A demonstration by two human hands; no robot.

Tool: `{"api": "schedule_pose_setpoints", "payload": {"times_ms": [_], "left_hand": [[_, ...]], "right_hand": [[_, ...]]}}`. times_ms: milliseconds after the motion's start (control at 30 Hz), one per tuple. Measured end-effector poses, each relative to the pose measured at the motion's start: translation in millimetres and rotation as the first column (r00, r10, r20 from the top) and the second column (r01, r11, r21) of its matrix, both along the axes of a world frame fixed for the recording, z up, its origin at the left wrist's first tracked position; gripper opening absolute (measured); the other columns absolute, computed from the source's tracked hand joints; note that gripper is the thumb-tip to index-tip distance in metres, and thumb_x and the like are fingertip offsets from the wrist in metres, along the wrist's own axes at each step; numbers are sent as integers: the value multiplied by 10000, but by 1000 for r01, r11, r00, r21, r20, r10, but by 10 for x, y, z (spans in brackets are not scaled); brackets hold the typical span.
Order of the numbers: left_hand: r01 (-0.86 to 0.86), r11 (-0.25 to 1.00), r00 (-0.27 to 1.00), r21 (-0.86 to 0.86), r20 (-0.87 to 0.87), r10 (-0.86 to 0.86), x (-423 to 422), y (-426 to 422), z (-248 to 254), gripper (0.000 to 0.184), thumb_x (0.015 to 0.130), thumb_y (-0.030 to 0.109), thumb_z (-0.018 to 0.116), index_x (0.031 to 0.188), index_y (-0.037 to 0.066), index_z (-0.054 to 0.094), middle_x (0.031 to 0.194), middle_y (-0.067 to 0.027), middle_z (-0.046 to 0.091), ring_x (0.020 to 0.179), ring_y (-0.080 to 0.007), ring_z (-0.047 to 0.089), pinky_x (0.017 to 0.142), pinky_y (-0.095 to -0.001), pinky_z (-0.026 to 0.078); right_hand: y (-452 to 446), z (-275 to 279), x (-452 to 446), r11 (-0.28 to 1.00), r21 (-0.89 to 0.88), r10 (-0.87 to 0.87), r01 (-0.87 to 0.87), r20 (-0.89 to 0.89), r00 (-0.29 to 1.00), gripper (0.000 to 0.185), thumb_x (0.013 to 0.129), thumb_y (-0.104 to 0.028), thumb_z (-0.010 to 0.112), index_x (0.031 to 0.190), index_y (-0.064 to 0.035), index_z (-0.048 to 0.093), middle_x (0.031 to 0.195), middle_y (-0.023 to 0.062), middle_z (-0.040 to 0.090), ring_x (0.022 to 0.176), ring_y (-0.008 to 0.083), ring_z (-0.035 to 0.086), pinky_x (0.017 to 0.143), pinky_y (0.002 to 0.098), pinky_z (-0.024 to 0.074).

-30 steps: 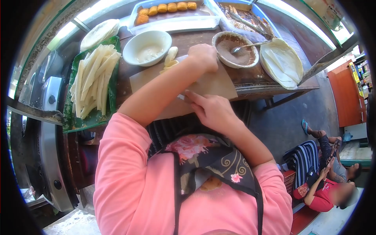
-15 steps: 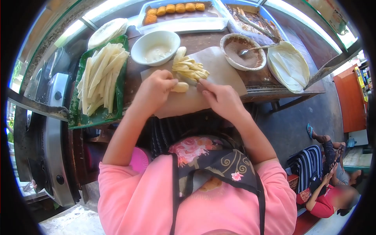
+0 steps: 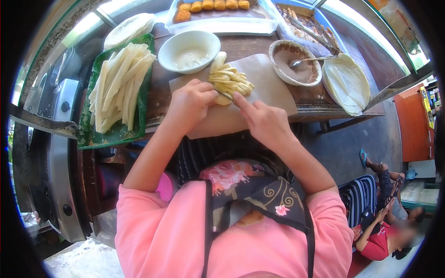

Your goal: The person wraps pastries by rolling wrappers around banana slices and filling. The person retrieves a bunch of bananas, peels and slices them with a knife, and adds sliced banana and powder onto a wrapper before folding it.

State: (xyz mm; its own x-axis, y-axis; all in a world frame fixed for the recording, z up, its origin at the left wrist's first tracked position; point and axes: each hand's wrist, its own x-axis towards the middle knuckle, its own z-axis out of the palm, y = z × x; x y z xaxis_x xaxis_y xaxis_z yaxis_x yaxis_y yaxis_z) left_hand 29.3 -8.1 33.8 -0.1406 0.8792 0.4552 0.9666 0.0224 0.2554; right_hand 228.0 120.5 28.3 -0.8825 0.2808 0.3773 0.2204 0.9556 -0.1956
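Observation:
A pile of pale yellow banana slices (image 3: 232,79) lies on a sheet of brown paper (image 3: 271,88), with a peeled banana end (image 3: 219,59) above it. My left hand (image 3: 195,99) is closed, its fingertips against a banana piece (image 3: 223,100) at the near side of the pile. A small knife (image 3: 225,95) spans the gap between my hands, blade at the banana. My right hand (image 3: 262,116) holds it from the right, index finger stretched along it; the handle is mostly hidden.
A white bowl (image 3: 174,46) with pale batter, a bowl of brown powder (image 3: 289,76) with a spoon, and round wrappers (image 3: 347,88) surround the paper. Pale rolls (image 3: 121,85) fill a green tray (image 3: 90,134). Plastic containers (image 3: 232,28) stand behind. A person (image 3: 382,236) sits at right.
The banana piece by my left hand now lies against the slices, with the knife blade across it. My left hand has shifted slightly right. The view has moved a little.

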Motion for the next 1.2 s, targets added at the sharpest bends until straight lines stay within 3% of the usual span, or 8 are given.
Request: {"api": "schedule_pose_setpoints", "payload": {"times_ms": [167,267,367,567,767,867,1067,1200], "left_hand": [[15,999,1000,-32,-18,-16,-23,9,5,174,728,39,718,898,68,745,948,-47,716,895,-239,666,756,-372,563],[33,999,999,13,-22,-33,-24,-1,-13,172,729,35,709,895,65,741,941,-47,714,892,-238,665,752,-372,562],[43,999,999,-4,-20,-43,-22,0,-10,168,732,30,705,895,60,736,944,-50,714,893,-238,664,752,-372,561],[26,1000,1000,-4,-7,-26,-9,-6,-2,160,747,33,714,904,53,733,953,-57,716,893,-246,666,758,-373,558],[84,995,995,56,47,-87,-49,15,-64,147,750,41,718,896,51,737,964,-72,717,899,-252,671,767,-370,559],[61,995,998,77,-5,-60,65,74,-69,143,744,33,712,883,55,738,956,-74,718,889,-255,673,769,-372,560],[59,992,997,111,36,-63,10,41,-108,148,729,14,699,871,47,728,950,-80,715,891,-256,675,769,-373,561],[91,989,993,119,66,-99,-22,54,-144,140,729,14,701,864,46,724,949,-82,713,894,-260,675,770,-375,561]], "right_hand": [[15,20,223,999,38,-21,18,74,997,475,898,-145,662,1364,-217,604,727,72,592,590,290,620,530,407,509],[97,31,293,993,-119,1,-1,-1,1000,465,904,-146,658,1361,-210,602,748,79,627,615,298,637,543,418,512],[12,48,143,994,-111,5,-11,-54,999,415,929,-171,617,1343,-172,604,739,90,635,605,283,649,535,406,516],[2,69,63,994,-105,25,-17,83,996,452,909,-151,655,1356,-187,601,733,100,630,642,320,644,564,428,514],[53,120,189,984,-180,5,-7,-13,1000,437,909,-152,653,1343,-186,608,757,110,650,662,332,652,587,441,518],[-15,128,18,992,-128,5,-6,-6,1000,387,925,-188,634,1311,-157,620,753,101,665,635,317,659,573,435,527],[41,57,197,985,-172,19,-8,61,998,429,912,-152,650,1339,-168,610,763,118,656,677,341,656,598,446,520],[92,114,214,983,-183,30,-27,10,1000,440,913,-152,650,1350,-162,596,769,125,662,687,348,658,604,454,519]]}}
